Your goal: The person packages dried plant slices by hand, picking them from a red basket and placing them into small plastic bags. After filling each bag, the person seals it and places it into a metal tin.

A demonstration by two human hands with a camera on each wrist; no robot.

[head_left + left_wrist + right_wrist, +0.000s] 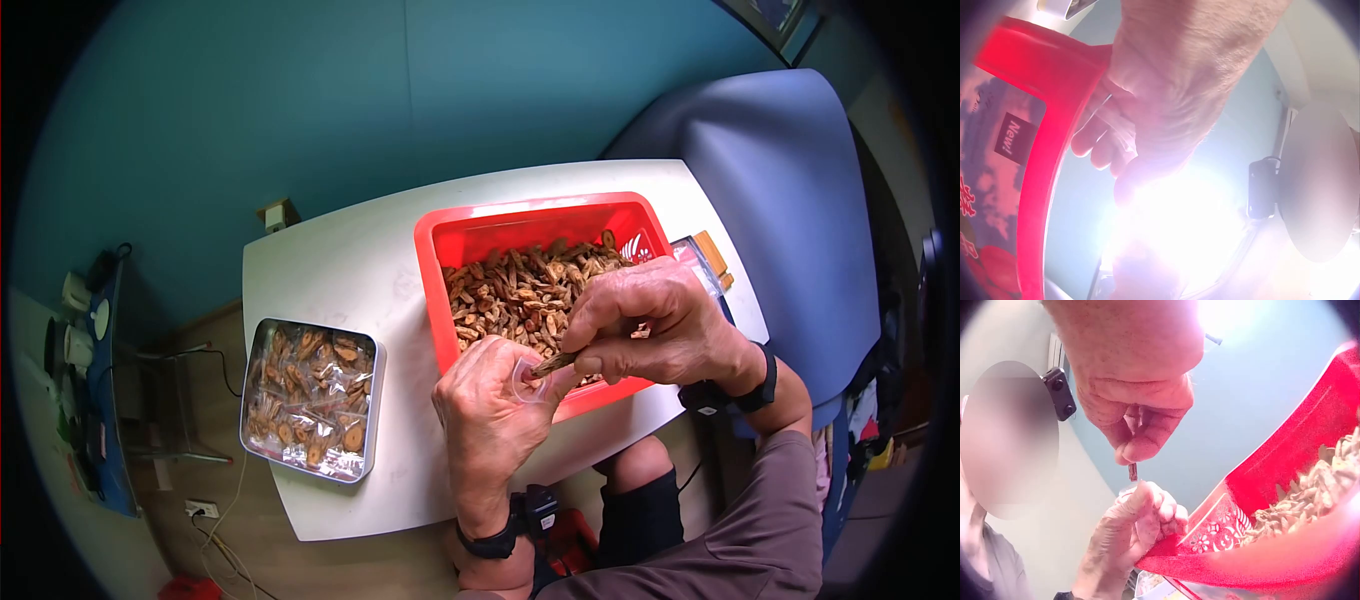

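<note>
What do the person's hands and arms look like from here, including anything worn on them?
Both the left hand and right hand are ungloved. Each wrist wears a black strap with a small dark box bearing a pale mark. A brownish-grey sleeve covers the right upper arm.

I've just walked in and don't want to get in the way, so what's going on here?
A person's right hand pinches a dried piece at the mouth of a small clear bag, which the left hand holds. Just beyond the hands, a red bin on the white table holds many more pieces. To its left, a tin contains filled bags.
</note>
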